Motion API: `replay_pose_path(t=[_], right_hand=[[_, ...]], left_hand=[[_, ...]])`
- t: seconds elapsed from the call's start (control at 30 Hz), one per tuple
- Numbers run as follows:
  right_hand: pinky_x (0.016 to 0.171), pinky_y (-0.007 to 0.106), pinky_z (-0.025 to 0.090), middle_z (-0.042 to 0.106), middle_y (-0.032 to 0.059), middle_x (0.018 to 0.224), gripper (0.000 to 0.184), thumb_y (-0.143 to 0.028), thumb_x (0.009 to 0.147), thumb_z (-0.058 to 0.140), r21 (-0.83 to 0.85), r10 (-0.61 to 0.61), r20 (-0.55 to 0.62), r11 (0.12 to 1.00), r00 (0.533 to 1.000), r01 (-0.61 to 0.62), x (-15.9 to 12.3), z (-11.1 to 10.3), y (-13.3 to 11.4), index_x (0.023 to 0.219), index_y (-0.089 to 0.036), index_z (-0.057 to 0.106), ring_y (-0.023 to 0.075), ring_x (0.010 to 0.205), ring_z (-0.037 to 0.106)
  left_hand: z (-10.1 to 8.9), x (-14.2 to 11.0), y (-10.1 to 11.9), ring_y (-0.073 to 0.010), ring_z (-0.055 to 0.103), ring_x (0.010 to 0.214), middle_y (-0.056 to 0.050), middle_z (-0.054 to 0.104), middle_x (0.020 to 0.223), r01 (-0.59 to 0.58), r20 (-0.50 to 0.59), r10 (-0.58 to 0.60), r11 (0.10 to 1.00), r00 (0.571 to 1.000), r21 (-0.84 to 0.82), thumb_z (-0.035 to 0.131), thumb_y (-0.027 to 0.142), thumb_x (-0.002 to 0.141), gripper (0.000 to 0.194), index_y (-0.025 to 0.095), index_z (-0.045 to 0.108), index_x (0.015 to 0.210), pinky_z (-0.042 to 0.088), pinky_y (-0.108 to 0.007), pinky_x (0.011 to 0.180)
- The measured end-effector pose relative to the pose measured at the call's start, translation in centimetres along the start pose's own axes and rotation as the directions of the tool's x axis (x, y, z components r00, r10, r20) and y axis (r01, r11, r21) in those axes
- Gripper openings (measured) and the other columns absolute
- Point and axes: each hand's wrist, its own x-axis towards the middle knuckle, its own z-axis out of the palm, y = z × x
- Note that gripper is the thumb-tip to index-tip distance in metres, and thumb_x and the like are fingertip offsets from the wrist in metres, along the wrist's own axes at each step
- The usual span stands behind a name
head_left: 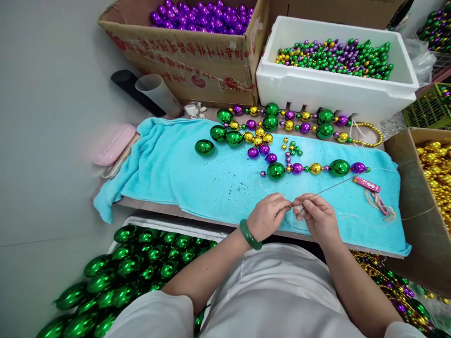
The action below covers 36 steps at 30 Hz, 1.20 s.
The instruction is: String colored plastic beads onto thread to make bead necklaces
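Observation:
A long thin needle (334,186) slants up and right from my right hand (320,217), whose thumb and fingers are pinched around its lower end. Something small and white shows at those fingertips. My left hand (268,215) is closed in a pinch and meets the right fingertips; what it grips is too small to make out. Just beyond, a row of strung beads lies on the turquoise towel (218,188), with a large green bead (276,171) at its left and a purple bead (358,167) at its right. Pale thread (263,185) trails from the row.
Loose gold beads (259,136) and purple beads (264,149) lie behind the row, with finished strands (271,123) further back. A pink lighter (367,184) is at right. A foam box (338,84), cardboard boxes (190,65) and green beads (130,265) surround the table.

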Motion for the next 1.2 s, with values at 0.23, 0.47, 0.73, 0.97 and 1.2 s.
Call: replay_pose_path(t=[0.23,0.47,0.73,0.97,1.2], right_hand=[[0.053,0.025,0.052,0.068,0.0015,0.076,0.018,-0.033,0.083,0.063,0.083,0.032,0.039,0.996,0.999,-0.035,-0.1,0.0,0.8,0.096,-0.022,0.064,0.0148,0.068,0.066],[0.052,0.025,0.051,0.069,0.0027,0.075,0.020,-0.036,0.079,0.067,0.139,-0.006,0.008,0.990,1.000,0.004,0.3,-0.2,1.0,0.087,-0.019,0.064,0.0137,0.063,0.064],[0.046,0.019,0.040,0.062,-0.0016,0.065,0.019,-0.034,0.081,0.065,0.305,-0.043,-0.249,0.945,0.968,0.120,0.8,-2.2,0.3,0.091,-0.019,0.058,0.0082,0.053,0.056],[0.044,0.019,0.038,0.060,-0.0019,0.063,0.020,-0.033,0.078,0.065,0.337,-0.006,-0.347,0.932,0.938,0.131,0.8,-4.2,-0.9,0.088,-0.018,0.055,0.0085,0.050,0.054],[0.041,0.019,0.035,0.059,-0.0015,0.059,0.025,-0.033,0.072,0.070,0.411,0.129,-0.281,0.912,0.951,-0.002,0.9,-5.1,-0.6,0.086,-0.017,0.055,0.0088,0.047,0.053]], left_hand=[[0.1,-0.2,-0.8,-0.0153,0.060,0.080,-0.006,0.064,0.083,0.004,-0.033,-0.002,0.998,0.999,0.056,0.045,0.014,0.089,0.022,0.016,0.067,0.092,0.049,-0.028,0.073],[0.0,0.0,-2.6,-0.0182,0.058,0.082,-0.007,0.065,0.083,-0.091,-0.032,0.108,0.937,0.994,0.337,0.044,0.018,0.092,0.024,0.016,0.068,0.095,0.049,-0.031,0.075],[-0.1,0.8,-4.6,-0.0204,0.055,0.085,-0.005,0.068,0.089,-0.165,-0.020,0.218,0.790,0.976,0.591,0.052,0.019,0.089,0.019,0.017,0.069,0.096,0.047,-0.033,0.083],[-0.5,1.5,-5.9,-0.0217,0.056,0.085,-0.006,0.069,0.092,-0.166,0.025,0.207,0.702,0.978,0.692,0.050,0.022,0.090,0.021,0.015,0.069,0.094,0.047,-0.034,0.084],[-1.7,2.3,-6.9,-0.0236,0.057,0.087,-0.008,0.068,0.095,-0.109,-0.001,0.172,0.628,0.985,0.771,0.045,0.024,0.091,0.026,0.015,0.069,0.093,0.046,-0.035,0.085]])
